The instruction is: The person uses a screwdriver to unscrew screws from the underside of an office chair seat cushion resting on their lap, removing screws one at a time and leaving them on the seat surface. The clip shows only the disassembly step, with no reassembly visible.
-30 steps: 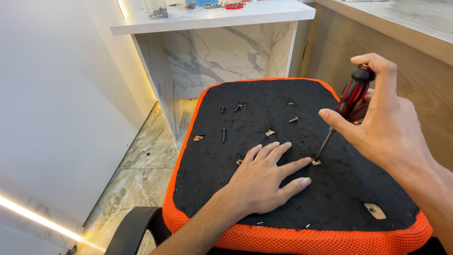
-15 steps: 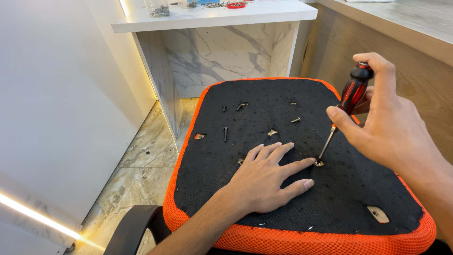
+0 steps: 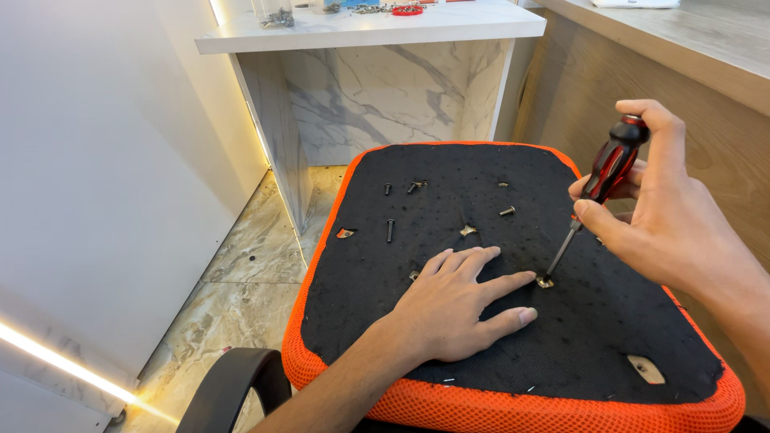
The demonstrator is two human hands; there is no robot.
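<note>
The right hand [image 3: 674, 216] pinches a stiff, light screwdriver [image 3: 597, 188] by its grippy handle, tip on a screw [image 3: 545, 282] mid-seat [image 3: 377, 265], beside the left hand [image 3: 449, 309], whose fingers lie spread flat.

An upturned chair seat [image 3: 449, 184] is taken as the landmark. Loose bolts [image 3: 391, 230] are scattered on its far left part. The left hand [image 3: 453, 309] is laid flat on its middle, and a screwdriver [image 3: 593, 192] is held by the right hand [image 3: 666, 216] just to the right, its tip set on a screw [image 3: 545, 282]. Behind the seat a desk [image 3: 361, 28] is placed; a chair armrest [image 3: 228, 385] is seen at its near left corner.
</note>
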